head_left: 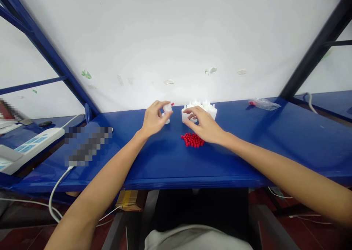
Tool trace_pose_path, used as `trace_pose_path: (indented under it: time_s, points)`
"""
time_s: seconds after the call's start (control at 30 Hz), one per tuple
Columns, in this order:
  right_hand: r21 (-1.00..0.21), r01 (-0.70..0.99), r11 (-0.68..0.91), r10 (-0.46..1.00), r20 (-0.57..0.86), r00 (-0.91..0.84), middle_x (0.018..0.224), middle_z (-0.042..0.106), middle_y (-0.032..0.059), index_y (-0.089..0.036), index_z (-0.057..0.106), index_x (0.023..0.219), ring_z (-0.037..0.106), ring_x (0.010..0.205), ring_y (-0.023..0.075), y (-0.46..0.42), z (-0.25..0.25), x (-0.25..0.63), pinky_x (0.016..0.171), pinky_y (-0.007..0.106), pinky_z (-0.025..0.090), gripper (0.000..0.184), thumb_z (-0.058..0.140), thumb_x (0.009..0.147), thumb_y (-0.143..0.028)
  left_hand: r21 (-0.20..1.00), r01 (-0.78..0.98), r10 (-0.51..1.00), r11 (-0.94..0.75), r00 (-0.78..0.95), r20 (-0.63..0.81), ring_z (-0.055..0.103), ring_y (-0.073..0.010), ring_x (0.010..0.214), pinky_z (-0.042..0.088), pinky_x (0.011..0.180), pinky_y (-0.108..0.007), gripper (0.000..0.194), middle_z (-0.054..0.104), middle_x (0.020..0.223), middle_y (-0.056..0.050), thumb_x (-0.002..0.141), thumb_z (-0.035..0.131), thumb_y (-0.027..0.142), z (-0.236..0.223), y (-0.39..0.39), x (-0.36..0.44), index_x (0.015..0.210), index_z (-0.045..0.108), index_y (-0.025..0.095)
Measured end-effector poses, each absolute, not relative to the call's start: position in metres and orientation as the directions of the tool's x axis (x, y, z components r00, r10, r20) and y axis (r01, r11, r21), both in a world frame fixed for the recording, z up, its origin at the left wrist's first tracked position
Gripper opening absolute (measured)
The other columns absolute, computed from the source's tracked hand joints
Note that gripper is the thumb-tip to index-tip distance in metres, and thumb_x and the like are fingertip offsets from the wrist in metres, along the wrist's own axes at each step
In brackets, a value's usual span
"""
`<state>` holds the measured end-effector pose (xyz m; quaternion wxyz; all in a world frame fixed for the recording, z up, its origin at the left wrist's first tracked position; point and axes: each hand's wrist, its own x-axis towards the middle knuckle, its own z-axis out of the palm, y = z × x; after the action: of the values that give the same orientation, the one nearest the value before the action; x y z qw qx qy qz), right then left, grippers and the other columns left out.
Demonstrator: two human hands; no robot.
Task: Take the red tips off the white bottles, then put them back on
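My left hand (155, 118) pinches a small white squeeze bottle (167, 107) between thumb and fingers. The bottle is tilted, with a small red tip (172, 104) at its right end. Just below it, another white bottle (167, 119) shows on the blue table, partly hidden by my fingers. My right hand (205, 124) hovers with thumb and fingers apart, in front of a group of white bottles (212, 111) standing upright with pointed nozzles. It hides part of that group. A pile of small red caps (192, 140) lies under and to the left of my right hand.
The blue table (165, 162) meets a white wall at the back. A clear plastic bag (265, 104) with something red lies at the back right. On the left are a blurred-out device with a white cable (59, 184) and a white power strip (41, 144).
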<state>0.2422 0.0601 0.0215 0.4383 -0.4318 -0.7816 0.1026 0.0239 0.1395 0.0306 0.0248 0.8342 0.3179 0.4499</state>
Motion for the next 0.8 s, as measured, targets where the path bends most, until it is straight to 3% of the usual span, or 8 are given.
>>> trace_pose_path:
  time_s: [0.1, 0.23, 0.4, 0.6, 0.8]
  points:
    - [-0.548, 0.62, 0.562, 0.806, 0.53, -0.262, 0.099, 0.06, 0.007, -0.019, 0.06, 0.092, 0.058, 0.083, 0.0189, 0.061, 0.025, 0.246, 0.074, 0.035, 0.047, 0.015, 0.054, 0.09, -0.033, 0.535, 0.515, 0.703, -0.67, 0.206, 0.681, 0.052, -0.0059, 0.05, 0.045, 0.056, -0.024, 0.039, 0.066, 0.111, -0.005, 0.085, 0.064, 0.037, 0.026, 0.155, 0.017, 0.121, 0.062, 0.021]
    - [-0.475, 0.699, 0.534, 0.829, 0.455, -0.325, 0.077, 0.06, 0.0019, -0.019, 0.058, 0.086, 0.053, 0.069, 0.0157, 0.061, 0.031, 0.253, 0.062, 0.03, 0.039, 0.012, 0.052, 0.089, -0.029, 0.635, 0.507, 0.787, -0.583, 0.157, 0.597, 0.054, -0.0061, 0.048, 0.045, 0.055, -0.023, 0.042, 0.065, 0.117, -0.007, 0.085, 0.065, 0.045, 0.019, 0.169, 0.009, 0.119, 0.058, 0.021]
    - [-0.181, 0.755, 0.63, 0.772, 0.256, -0.582, 0.088, 0.068, 0.0066, -0.019, 0.065, 0.088, 0.059, 0.075, 0.0189, 0.068, 0.033, 0.275, 0.064, 0.032, 0.04, 0.017, 0.049, 0.09, -0.023, 0.575, 0.574, 0.785, -0.584, 0.219, 0.579, 0.051, -0.0079, 0.055, 0.045, 0.062, -0.025, 0.038, 0.064, 0.111, -0.006, 0.087, 0.062, 0.047, 0.008, 0.179, 0.008, 0.113, 0.061, 0.02]
    - [-0.197, 0.714, 0.672, 0.74, 0.15, -0.655, 0.095, 0.071, 0.0069, -0.02, 0.071, 0.097, 0.064, 0.082, 0.0205, 0.071, 0.034, 0.284, 0.066, 0.032, 0.043, 0.024, 0.049, 0.095, -0.029, 0.47, 0.682, 0.796, -0.56, 0.284, 0.535, 0.056, -0.0155, 0.074, 0.047, 0.073, -0.029, 0.037, 0.062, 0.106, -0.007, 0.082, 0.067, 0.047, 0.003, 0.181, 0.007, 0.109, 0.067, 0.021]
    - [-0.111, 0.76, 0.641, 0.768, 0.114, -0.631, 0.088, 0.07, 0.0069, -0.019, 0.071, 0.093, 0.062, 0.076, 0.0195, 0.069, 0.035, 0.276, 0.059, 0.029, 0.038, 0.027, 0.048, 0.097, -0.032, 0.55, 0.597, 0.752, -0.584, 0.143, 0.644, 0.055, -0.0134, 0.067, 0.044, 0.064, -0.026, 0.032, 0.064, 0.098, -0.005, 0.091, 0.053, 0.041, 0.013, 0.171, 0.006, 0.113, 0.062, 0.02]
